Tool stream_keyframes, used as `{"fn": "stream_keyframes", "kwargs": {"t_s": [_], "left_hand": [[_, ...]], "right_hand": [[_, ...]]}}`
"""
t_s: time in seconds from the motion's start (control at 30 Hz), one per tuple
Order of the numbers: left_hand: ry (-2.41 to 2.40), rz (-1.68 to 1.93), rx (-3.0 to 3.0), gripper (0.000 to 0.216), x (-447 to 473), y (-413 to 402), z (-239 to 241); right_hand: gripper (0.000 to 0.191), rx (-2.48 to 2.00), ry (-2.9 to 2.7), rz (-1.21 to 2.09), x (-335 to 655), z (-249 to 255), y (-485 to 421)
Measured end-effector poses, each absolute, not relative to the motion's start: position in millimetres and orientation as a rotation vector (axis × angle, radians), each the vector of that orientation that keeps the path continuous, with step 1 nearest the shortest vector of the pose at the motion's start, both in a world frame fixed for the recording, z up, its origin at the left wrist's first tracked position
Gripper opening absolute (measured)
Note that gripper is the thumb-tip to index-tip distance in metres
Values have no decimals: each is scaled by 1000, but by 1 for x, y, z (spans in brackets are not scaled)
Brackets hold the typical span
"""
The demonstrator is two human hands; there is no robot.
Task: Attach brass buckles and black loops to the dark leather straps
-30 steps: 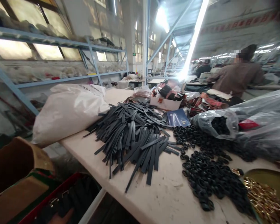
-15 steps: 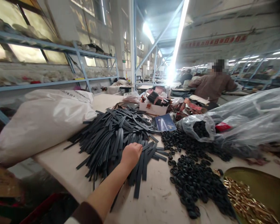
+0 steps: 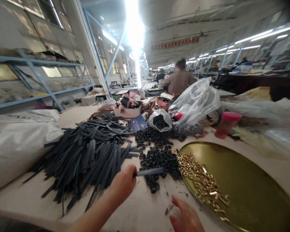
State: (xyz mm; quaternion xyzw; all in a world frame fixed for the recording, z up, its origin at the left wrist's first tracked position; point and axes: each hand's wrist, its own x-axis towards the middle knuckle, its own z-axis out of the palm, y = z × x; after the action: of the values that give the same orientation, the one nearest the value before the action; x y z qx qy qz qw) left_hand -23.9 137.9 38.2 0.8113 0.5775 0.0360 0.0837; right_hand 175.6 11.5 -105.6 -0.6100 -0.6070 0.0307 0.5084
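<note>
My left hand (image 3: 125,180) is closed on one end of a dark strap strip (image 3: 150,172), which points to the right. The strip's free end lies over a heap of small black loops (image 3: 159,158). To the left spreads a large pile of similar black strips (image 3: 87,154). My right hand (image 3: 185,216) is at the bottom edge, fingers apart and holding nothing. It is between the loops and an oval gold-coloured tray (image 3: 251,193). Many small gold metal buckles (image 3: 203,180) lie along the tray's left side.
A clear plastic bag (image 3: 195,103) and a pink-lidded container (image 3: 227,124) stand behind the tray. At the back are a filled cardboard box (image 3: 127,112) and a blue booklet (image 3: 138,123). A white sack (image 3: 21,141) lies left. Farther off, a person (image 3: 180,79) faces away.
My left hand has come away from the strip pile with one strip in it. My right hand has come into view at the bottom. The camera has turned right, showing more of the tray.
</note>
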Motion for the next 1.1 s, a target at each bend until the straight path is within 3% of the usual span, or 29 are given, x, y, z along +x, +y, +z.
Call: {"fn": "stream_keyframes", "kwargs": {"t_s": [0.07,0.13,0.3,0.37,0.6,0.8,0.93,1.1], "left_hand": [[1514,144,2381,17,-9,91,29],[1447,210,2225,16,3,55,18],[1196,224,1467,32,24,25,-7],[1114,252,1118,28,29,27,-8],[1113,487,539,22,26,39,6],[1043,486,460,19,17,46,3],[1053,470,521,21,15,48,0],[1101,444,975,15,15,49,-6]], "right_hand": [[46,-1431,-1282,444,177,-83,7],[38,-1434,-1183,712,180,-63,6],[26,-1392,-1319,998,187,-40,26],[26,-1411,-1449,939,192,-37,41],[20,-1805,-2144,70,201,-35,99],[11,-1852,-2258,58,200,-37,110],[11,-1769,-2089,375,203,-34,105],[19,-1457,-1127,1364,200,-33,74]]}}
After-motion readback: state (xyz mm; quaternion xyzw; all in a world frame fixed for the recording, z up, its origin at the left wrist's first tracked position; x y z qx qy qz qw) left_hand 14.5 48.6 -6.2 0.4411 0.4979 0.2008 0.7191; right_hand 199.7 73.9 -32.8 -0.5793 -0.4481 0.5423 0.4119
